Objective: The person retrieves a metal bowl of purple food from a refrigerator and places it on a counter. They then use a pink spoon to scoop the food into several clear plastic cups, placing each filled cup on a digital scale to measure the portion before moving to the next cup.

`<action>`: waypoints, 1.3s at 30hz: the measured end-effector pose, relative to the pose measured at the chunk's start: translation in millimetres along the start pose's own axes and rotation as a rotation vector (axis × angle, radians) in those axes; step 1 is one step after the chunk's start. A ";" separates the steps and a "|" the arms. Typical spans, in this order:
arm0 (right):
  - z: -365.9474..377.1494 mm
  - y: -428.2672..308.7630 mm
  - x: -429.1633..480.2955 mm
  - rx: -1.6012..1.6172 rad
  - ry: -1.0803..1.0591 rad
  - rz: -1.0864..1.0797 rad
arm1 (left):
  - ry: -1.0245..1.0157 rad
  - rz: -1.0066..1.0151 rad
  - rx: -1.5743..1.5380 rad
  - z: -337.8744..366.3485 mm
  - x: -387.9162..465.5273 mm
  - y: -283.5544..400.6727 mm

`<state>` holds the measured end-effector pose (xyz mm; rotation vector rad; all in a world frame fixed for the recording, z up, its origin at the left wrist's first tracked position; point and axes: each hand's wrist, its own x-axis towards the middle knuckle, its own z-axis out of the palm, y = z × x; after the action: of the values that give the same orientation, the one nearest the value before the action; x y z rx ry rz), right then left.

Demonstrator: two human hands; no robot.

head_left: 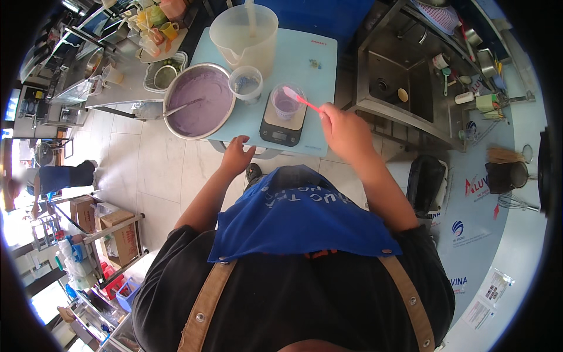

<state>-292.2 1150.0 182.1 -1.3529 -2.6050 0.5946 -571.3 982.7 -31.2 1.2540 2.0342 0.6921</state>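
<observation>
My right hand grips the red handle of a small spatula, whose pale pink head is at a clear plastic cup. Purple mixture lies in that cup, which stands on a digital kitchen scale. At the front edge of the light-blue tabletop, my left hand holds nothing, its fingers apart and curved. Left of the scale is a steel bowl of purple mixture with a metal utensil resting in it. A translucent plastic cup stands between bowl and scale.
A large translucent pitcher with a long-handled tool stands at the back of the table. To the right is a stainless steel sink. A counter with a white basket stands left. Another person is far left.
</observation>
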 end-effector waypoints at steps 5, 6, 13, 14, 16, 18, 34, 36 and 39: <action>13.8 -4.4 -8.1 -0.084 0.098 -0.113 | -0.046 0.071 -0.003 13.7 -42.9 -22.4; 16.0 -4.3 -9.3 -0.071 0.113 -0.116 | -0.086 0.049 -0.022 18.2 -51.0 -29.4; 23.3 4.0 -13.0 -0.118 0.216 -0.066 | -0.073 -0.145 -0.066 36.1 -76.8 -149.1; 24.4 5.9 -12.2 -0.083 0.231 -0.079 | -0.082 -0.239 -0.054 30.1 -77.7 -170.9; 27.7 8.9 -10.5 -0.001 0.299 -0.133 | 0.052 -0.562 -0.244 8.9 -75.0 -205.1; 30.3 9.3 -8.4 0.111 0.287 -0.088 | 0.275 -0.785 -0.704 -28.6 -67.7 -220.6; 173.9 -187.0 134.8 0.170 -0.333 -0.222 | 0.242 -0.357 -1.627 -163.8 2.6 -129.7; 194.3 -199.9 153.0 0.064 -0.338 -0.230 | 0.194 -0.411 -1.580 -154.2 -3.0 -139.2; 212.7 -203.8 165.2 -0.006 -0.307 -0.252 | 0.124 -0.531 -1.341 -134.4 -18.1 -151.0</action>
<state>-606.9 1119.8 63.4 -0.9754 -2.9555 0.8081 -751.8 891.4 -46.6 -0.1000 1.3067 1.4684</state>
